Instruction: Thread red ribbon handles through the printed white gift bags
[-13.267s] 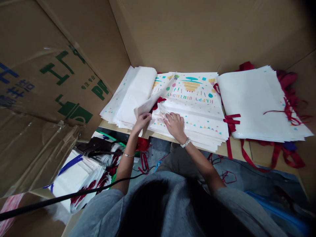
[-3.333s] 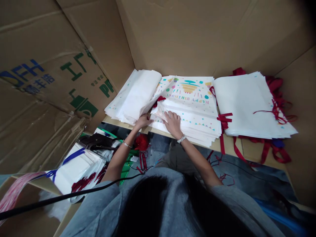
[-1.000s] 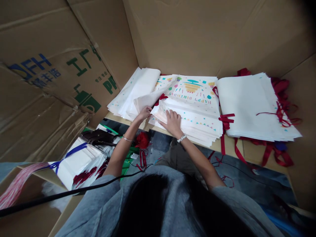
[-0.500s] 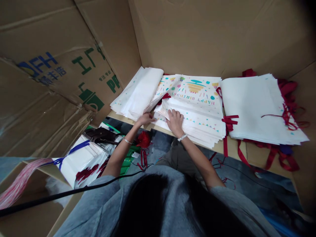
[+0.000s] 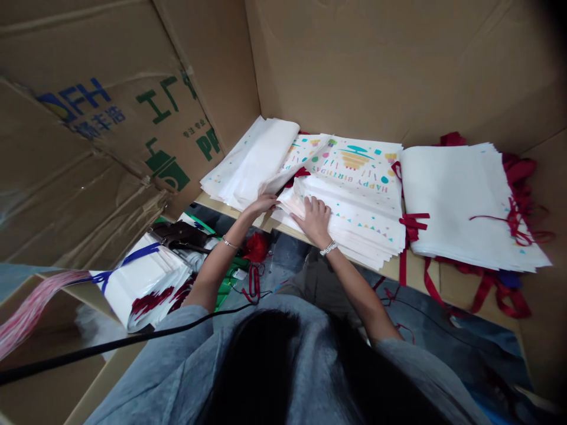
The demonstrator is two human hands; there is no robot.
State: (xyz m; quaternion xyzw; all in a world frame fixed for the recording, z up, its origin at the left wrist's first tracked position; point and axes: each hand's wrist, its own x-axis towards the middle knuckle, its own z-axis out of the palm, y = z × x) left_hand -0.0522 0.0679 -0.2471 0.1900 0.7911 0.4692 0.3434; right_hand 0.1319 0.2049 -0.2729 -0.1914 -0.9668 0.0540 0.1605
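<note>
**Slippage risk at the front edge**

A thick stack of white bags printed with a colourful "HAPPY BIRTHDAY" cake design (image 5: 358, 171) was seen at the centre of the view, lying on a pale wooden worktop (image 5: 390, 268), with its near edge appearing to overhang the front of the worktop. The right hand (image 5: 315, 221) was pressed on the stack's fanned near corner, its fingers (image 5: 310, 206) spread and slightly bent, with no clear pinch visible. The left hand (image 5: 262, 204) was placed against a folded white bag pile (image 5: 252, 162), at 11 o'clock from the right hand. Its fingers (image 5: 271, 200) were curled at a loose folded edge, but whether that edge was gripped could not be told.

At 3 o'clock from the printed stack lay a white bag pile with dark red ribbon handles (image 5: 465, 200). A tangled red ribbon bundle (image 5: 256, 248) was seen below the worktop, at 6 o'clock from the left hand. A thin black cable (image 5: 133, 336) crossed the lower left of the view.

The main risk was judged to be the fanned sheets sliding over the front edge, if the right hand's pressure were released unevenly. Loose ribbon ends could also be snagged by a hand or sheet, dragging a neighbouring pile out of line.
</note>
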